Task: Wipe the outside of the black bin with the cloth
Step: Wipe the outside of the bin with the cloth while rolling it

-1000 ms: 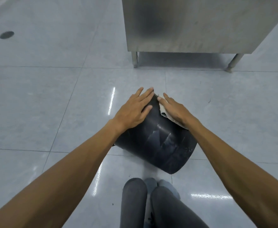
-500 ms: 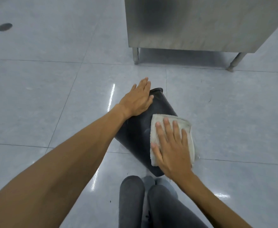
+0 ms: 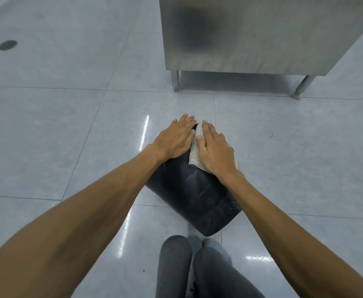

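Black and streaked with pale smears, the bin (image 3: 194,198) lies tipped on the tiled floor (image 3: 47,136) near the knees. Left hand (image 3: 174,139) rests flat, fingers spread, on its far end; right hand (image 3: 214,150) presses the whitish cloth (image 3: 194,151) flat beside it.

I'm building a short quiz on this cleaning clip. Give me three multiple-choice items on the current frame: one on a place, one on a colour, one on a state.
1. Where is the cloth?
A. on the floor
B. under the right hand, on the black bin
C. on the steel cabinet

2. What colour is the cloth?
A. off-white
B. red
C. blue

3. How does the bin lie?
A. upright
B. hanging from a hook
C. tipped over on the tiled floor

Answers:
1 B, the right palm presses it flat on the bin's wall.
2 A, pale fabric shows beside the fingers.
3 C, its side faces up, with the left hand resting flat on it.
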